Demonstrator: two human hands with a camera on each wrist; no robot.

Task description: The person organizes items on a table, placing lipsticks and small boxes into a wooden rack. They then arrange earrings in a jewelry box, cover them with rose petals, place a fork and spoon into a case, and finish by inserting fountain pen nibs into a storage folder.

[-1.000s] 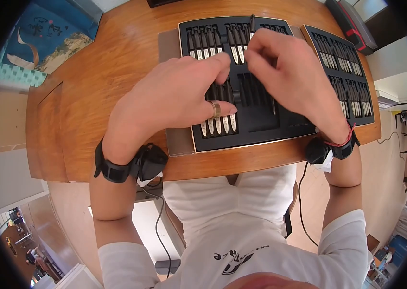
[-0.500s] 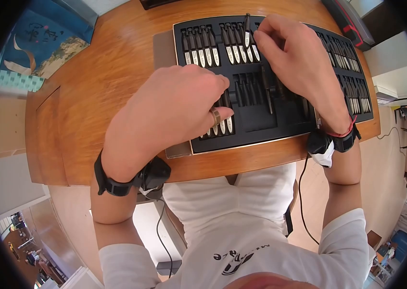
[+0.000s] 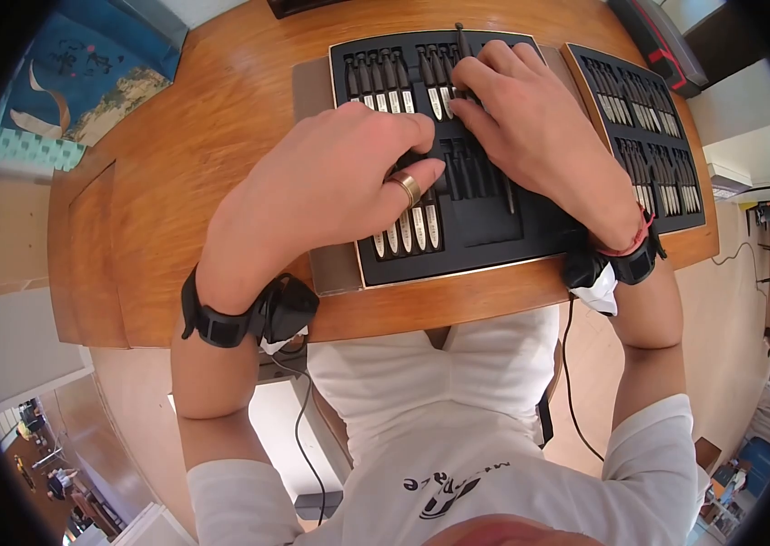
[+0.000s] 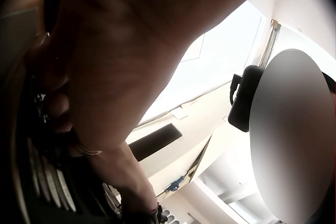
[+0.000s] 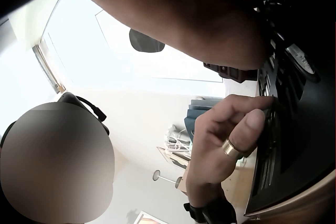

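Observation:
A black tray (image 3: 485, 259) with a light edge carries groups of slim dark sticks with pale, round-ended lower parts. My right hand (image 3: 531, 118) is at its upper middle group, pinching a slim dark pen-like stick (image 3: 460, 38) whose top rises above the fingers; its lower part is hidden. In the right wrist view, one stick's pale oval end (image 5: 300, 58) bears small writing. My left hand (image 3: 321, 177), a ring on its thumb, hovers over the lower-left group of sticks (image 3: 408, 232). Its finger and thumb tips stand apart close over the tray.
A second black tray (image 3: 626, 127) filled with similar sticks lies to the right. A blue bag (image 3: 85, 59) stands at the back left of the wooden table (image 3: 176, 164). A dark case with a red band (image 3: 667, 59) lies at the back right.
The right hand shifted right, showing the upper middle sticks, then came back left over them with the stick upright in its fingers. The left hand stays over the lower-left group, moving slightly.

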